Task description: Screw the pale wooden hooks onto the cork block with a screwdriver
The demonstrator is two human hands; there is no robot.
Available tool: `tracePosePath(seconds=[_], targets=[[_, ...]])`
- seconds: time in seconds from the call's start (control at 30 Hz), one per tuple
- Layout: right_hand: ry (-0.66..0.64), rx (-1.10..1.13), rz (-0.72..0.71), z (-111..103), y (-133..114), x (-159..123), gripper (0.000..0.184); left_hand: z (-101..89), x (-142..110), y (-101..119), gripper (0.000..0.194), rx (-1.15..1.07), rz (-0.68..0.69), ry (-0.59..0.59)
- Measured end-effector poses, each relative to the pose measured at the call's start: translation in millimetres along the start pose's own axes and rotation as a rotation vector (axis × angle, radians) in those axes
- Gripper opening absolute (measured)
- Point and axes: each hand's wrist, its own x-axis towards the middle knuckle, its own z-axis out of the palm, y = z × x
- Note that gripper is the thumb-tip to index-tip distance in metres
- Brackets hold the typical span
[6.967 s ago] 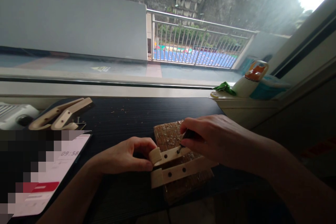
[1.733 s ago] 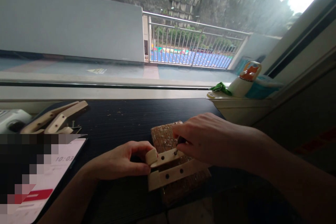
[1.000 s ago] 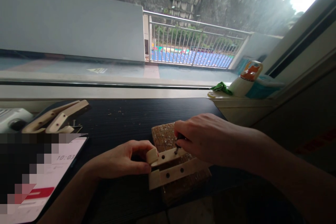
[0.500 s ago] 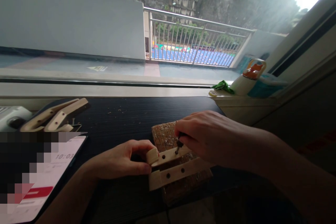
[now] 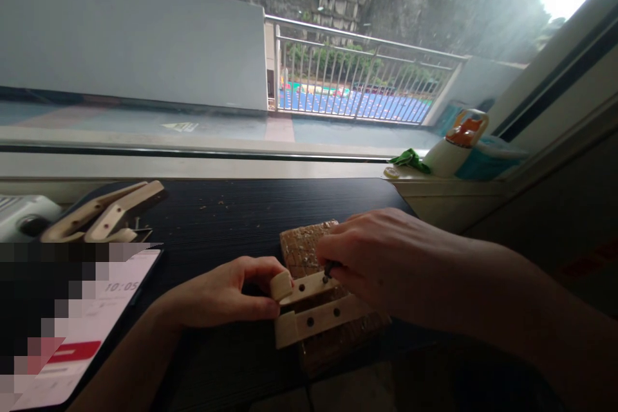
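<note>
A pale wooden piece (image 5: 309, 309), made of two joined bars with dark holes, lies on a brown cork mat (image 5: 302, 246) at the front of the black table (image 5: 232, 212). My left hand (image 5: 226, 296) is closed round the piece's rounded left end and steadies it. My right hand (image 5: 381, 257) is closed on a small dark tool (image 5: 330, 267) whose tip stands in a hole on the upper bar. Most of the tool is hidden inside my fingers.
More wooden pieces (image 5: 109, 209) and small screws lie at the table's back left, beside a white device (image 5: 22, 219). A phone (image 5: 77, 328) showing a timer sits front left. A bottle (image 5: 456, 145) and green cloth (image 5: 410, 159) rest on the sill at right.
My right hand has shifted slightly on the tool, its fingers turning over the hole. The left hand and the wooden piece stay put. The phone's timer has advanced.
</note>
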Motion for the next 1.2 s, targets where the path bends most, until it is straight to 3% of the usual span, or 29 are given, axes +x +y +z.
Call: tracePosePath(seconds=[0.17,0.33,0.53,0.63,0.83,1.2], targets=[[0.008,0.031,-0.03,9.7,6.4,2.3,0.013,1.3,-0.2,1.2,0.022,0.006,-0.022,-0.003],[0.05,-0.087,-0.012,16.1,10.0,7.6,0.014,0.5,0.2,3.0,0.024,0.033,-0.021,0.008],[-0.03,-0.136,0.106,7.1,6.7,7.3,0.016,0.9,-1.1,3.5,0.026,0.041,-0.012,0.001],[-0.025,-0.047,0.062,2.5,5.6,4.3,0.009,1.2,-0.8,3.0,0.025,0.035,-0.015,0.001],[-0.008,0.03,0.025,6.1,7.9,3.1,0.012,-0.1,-0.8,2.8,0.024,0.02,-0.016,-0.016],[-0.048,-0.12,0.114,13.8,8.0,6.1,0.013,0.8,-0.6,1.6,0.026,0.024,-0.014,-0.014]])
